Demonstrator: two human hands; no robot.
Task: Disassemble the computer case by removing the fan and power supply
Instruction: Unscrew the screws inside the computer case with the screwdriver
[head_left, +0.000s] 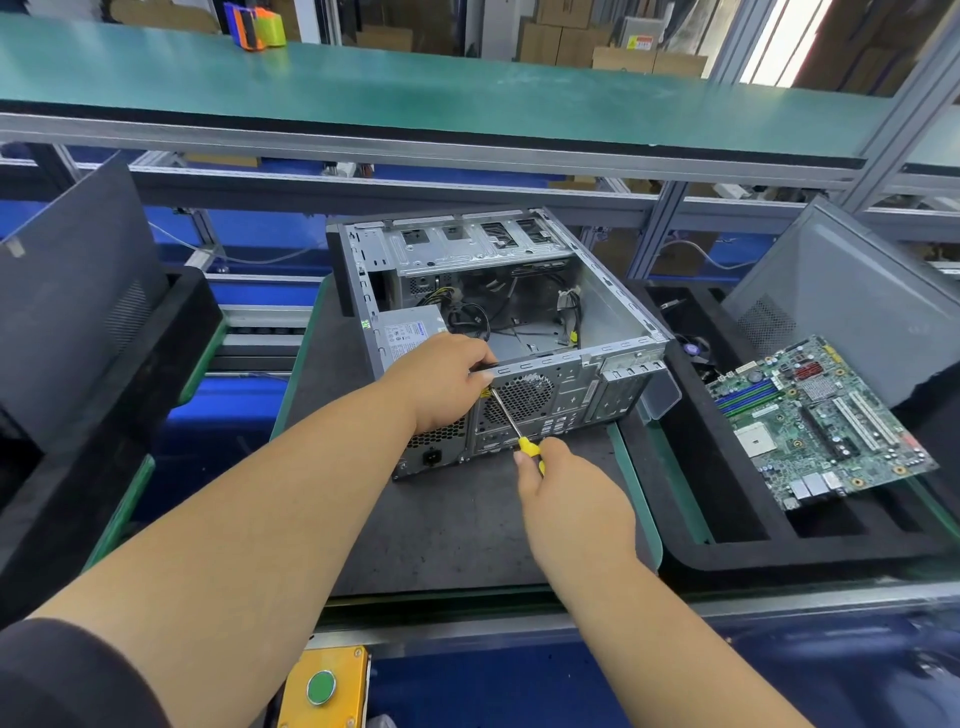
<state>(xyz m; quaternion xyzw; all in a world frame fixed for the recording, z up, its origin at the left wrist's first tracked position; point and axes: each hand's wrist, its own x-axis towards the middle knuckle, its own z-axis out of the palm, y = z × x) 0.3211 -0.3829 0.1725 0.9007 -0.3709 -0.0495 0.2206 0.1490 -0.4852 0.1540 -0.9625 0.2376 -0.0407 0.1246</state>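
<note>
- My left hand (441, 379) grips the top rear edge of the open grey metal computer case (498, 332), fingers curled over the rim; I think this holds the case steady against the push of the tool.
- My right hand (566, 493) pinches the yellow handle of the thin-shaft screwdriver (511, 418). The shaft goes up and left to the upper left corner of the round fan grille (519, 397), so I judge a fan screw is being worked.
- The case lies on its side on the dark grey mat (457, 530), near the far edge, with the rear panel toward me.
- Inside, the silver power supply box (410, 332) sits in the near left corner, black cables loose beside it. The fan itself I cannot see well behind the grille.
- A green motherboard (821, 421) rests in the black foam tray (727, 545) at the right.
</note>
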